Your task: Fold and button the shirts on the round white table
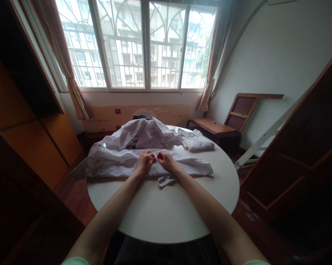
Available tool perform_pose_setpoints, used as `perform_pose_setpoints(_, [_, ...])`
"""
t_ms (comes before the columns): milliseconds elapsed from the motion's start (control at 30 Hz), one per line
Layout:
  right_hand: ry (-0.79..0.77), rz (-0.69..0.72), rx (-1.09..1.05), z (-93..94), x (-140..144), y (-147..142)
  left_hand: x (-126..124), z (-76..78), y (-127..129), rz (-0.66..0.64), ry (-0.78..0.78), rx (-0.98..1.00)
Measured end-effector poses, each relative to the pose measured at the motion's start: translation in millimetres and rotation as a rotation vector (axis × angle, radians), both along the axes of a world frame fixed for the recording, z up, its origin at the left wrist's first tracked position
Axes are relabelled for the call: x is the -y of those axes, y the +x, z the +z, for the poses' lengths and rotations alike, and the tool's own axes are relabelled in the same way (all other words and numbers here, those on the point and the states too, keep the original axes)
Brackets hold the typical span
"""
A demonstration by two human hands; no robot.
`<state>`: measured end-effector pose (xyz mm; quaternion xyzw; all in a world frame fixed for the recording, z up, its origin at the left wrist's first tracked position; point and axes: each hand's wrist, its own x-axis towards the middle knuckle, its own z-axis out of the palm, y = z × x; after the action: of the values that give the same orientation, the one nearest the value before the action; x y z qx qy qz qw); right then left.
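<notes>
A pale white shirt [121, 167] lies lengthwise across the round white table [166, 217], its left end hanging over the edge. My left hand [145, 162] rests on the shirt's middle with fingers curled in a pinch on the cloth. Close beside it, my right hand [166, 161] also pinches the fabric, the fingertips of both almost meeting. What exactly sits between the fingertips is too small to make out. A small flap of cloth [167, 181] sticks out towards me below my right hand.
Behind the shirt rises a rumpled heap of white garments [146, 132]. A folded white shirt [196, 140] lies at the back right of the table. Beyond stand a wooden bench [212, 126], a white ladder [265, 141] and a dark wooden panel [300, 162] on the right.
</notes>
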<state>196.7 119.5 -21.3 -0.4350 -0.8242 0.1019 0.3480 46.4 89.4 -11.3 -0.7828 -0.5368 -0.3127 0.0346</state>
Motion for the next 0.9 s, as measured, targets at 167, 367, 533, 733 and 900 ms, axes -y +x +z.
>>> perform_pose_setpoints(167, [-0.003,-0.017,0.052,7.3,0,13,3,2.4,1,0.023,0.084,0.012])
perform_pose_setpoints(367, [0.006,-0.244,0.17,25.1,3,39,6,9.4,2,0.118,0.149,0.094])
perform_pose_setpoints(533, [-0.073,-0.343,0.208,33.9,3,51,10,15.1,3,0.173,0.161,0.164])
perform_pose_setpoints(733, [-0.09,-0.315,0.269,34.6,6,45,12,14.0,3,0.232,0.133,0.102])
perform_pose_setpoints(900, [-0.046,-0.246,0.261,32.1,13,31,14,15.2,4,0.142,0.144,0.052])
